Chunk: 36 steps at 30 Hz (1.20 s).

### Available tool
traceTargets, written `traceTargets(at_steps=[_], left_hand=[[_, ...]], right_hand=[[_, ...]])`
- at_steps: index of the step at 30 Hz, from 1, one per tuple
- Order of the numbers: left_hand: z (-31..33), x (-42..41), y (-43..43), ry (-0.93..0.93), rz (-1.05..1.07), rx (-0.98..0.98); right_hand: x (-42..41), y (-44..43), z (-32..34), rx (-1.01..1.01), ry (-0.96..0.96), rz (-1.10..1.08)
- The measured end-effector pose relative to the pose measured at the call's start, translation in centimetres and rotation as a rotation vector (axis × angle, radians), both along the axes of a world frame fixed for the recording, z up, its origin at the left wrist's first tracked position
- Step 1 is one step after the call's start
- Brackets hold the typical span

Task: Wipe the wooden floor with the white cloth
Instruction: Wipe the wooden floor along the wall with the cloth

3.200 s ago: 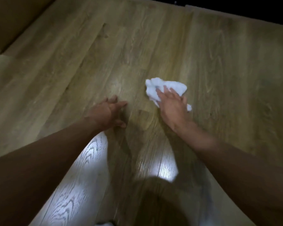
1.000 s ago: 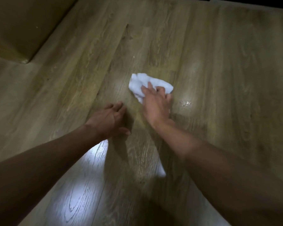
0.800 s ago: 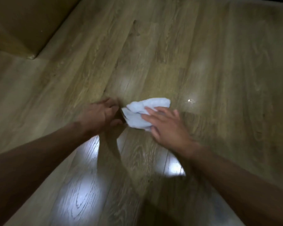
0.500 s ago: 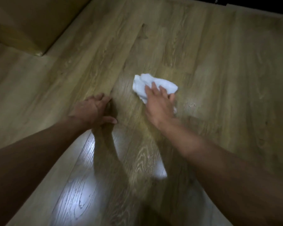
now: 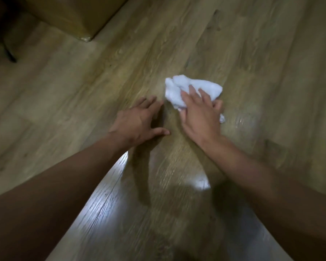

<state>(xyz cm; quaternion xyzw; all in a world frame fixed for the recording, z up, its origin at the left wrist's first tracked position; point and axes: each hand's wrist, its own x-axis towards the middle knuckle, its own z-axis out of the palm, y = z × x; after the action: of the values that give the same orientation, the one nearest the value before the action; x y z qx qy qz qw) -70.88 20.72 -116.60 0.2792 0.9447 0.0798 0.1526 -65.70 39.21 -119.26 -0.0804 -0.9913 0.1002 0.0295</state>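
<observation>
A crumpled white cloth (image 5: 179,87) lies on the wooden floor (image 5: 262,76) near the middle of the head view. My right hand (image 5: 199,115) lies flat on top of the cloth with straight, spread fingers, pressing it against the boards and covering its near half. My left hand (image 5: 137,123) rests on the floor just left of the cloth, fingers spread and thumb out, holding nothing. A small wet glint (image 5: 241,120) shows on the floor to the right of my right hand.
A brown box-like piece of furniture (image 5: 72,14) stands at the top left, its corner on the floor. A dark thin leg (image 5: 8,51) stands at the far left. Bright light reflects off the boards (image 5: 109,200) near me.
My right hand has swept the cloth toward my left hand and back out again. My left hand stays planted on the floor. The view has shifted a little.
</observation>
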Motion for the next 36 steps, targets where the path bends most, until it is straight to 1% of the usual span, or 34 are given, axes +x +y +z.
traceTargets(at_steps=[2,4,6,9,11,13,15,17,19,21,22,24,26,28,31,33,36], left_hand=[[-0.3,-0.5,-1.3,0.001,0.049,0.085],[-0.8,-0.8,-1.9,0.001,0.096,0.079],[-0.9,-0.8,-2.0,0.001,0.130,0.057],[-0.6,-1.0,-2.1,-0.046,0.124,0.092],[-0.3,-1.4,-2.7,-0.064,0.079,0.101],[0.1,-2.1,-3.7,-0.001,0.121,0.102],[0.4,-3.2,-4.2,0.055,0.264,0.075],[0.5,-4.3,-3.7,0.016,0.322,0.013],[0.5,-4.7,-3.6,-0.016,0.312,-0.034],[0.4,-4.5,-4.0,-0.034,0.304,-0.033],[0.3,-4.4,-4.1,-0.040,0.304,-0.028],[0.3,-4.3,-4.2,-0.054,0.317,-0.029],[0.6,-4.2,-4.5,-0.071,0.355,-0.010],[0.8,-4.4,-5.6,-0.075,0.435,0.015],[0.9,-4.7,-6.8,-0.166,0.508,-0.079],[0.9,-5.1,-6.6,-0.219,0.511,-0.151],[1.6,-5.5,-5.8,-0.245,0.516,-0.190]], right_hand=[[2.3,-1.5,-0.4,0.029,0.017,0.171],[3.6,-0.8,-0.4,0.032,0.008,0.220],[2.1,0.6,0.0,0.011,-0.004,0.133],[-3.6,0.6,0.2,-0.006,-0.020,-0.036],[-6.5,-1.4,0.5,0.021,-0.079,-0.033],[-6.5,-3.8,0.3,0.045,-0.094,0.067],[-3.6,-4.8,-0.1,0.081,-0.063,0.211],[-1.2,-4.1,-0.3,0.075,-0.002,0.306],[-2.3,-2.4,-0.1,0.040,0.004,0.277],[-5.7,-2.1,0.4,-0.003,-0.048,0.140],[-8.0,-2.6,0.5,-0.011,-0.069,0.079],[-11.5,-5.2,0.7,0.007,-0.110,0.029],[-12.4,-8.4,0.8,-0.010,-0.133,0.059],[-10.7,-9.9,0.5,-0.018,-0.137,0.178],[-7.7,-7.9,0.2,-0.027,-0.090,0.370],[-8.7,-6.8,0.6,-0.058,-0.074,0.357],[-13.2,-8.5,1.0,-0.070,-0.111,0.228]])
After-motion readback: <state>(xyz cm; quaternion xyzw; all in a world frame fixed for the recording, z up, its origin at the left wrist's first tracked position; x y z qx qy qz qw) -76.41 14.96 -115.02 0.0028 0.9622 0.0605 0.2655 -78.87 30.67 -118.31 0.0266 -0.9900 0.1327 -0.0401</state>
